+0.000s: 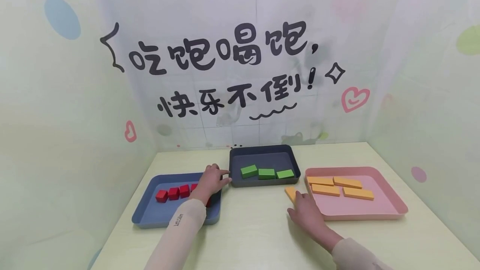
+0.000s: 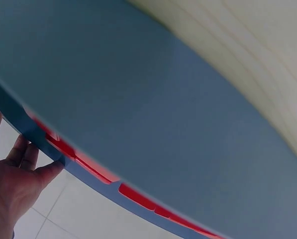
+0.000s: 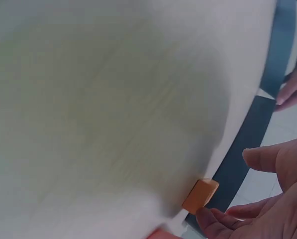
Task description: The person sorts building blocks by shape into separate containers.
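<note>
My left hand reaches over the right end of the blue tray, its fingertips beside the left wall of the dark grey tray. Its fingers are spread and relaxed, and no block shows between them. Red cubes stand in a row in the blue tray, some behind my left hand and sleeve. On the table, between the dark and pink trays, lies an orange block. My right hand is at it, fingertips touching the block's end, with the thumb held apart from it.
Three green blocks line the front of the dark grey tray. To the right, a pink tray holds several orange blocks in two rough rows. A patterned wall with dark lettering rises behind the pale wooden table.
</note>
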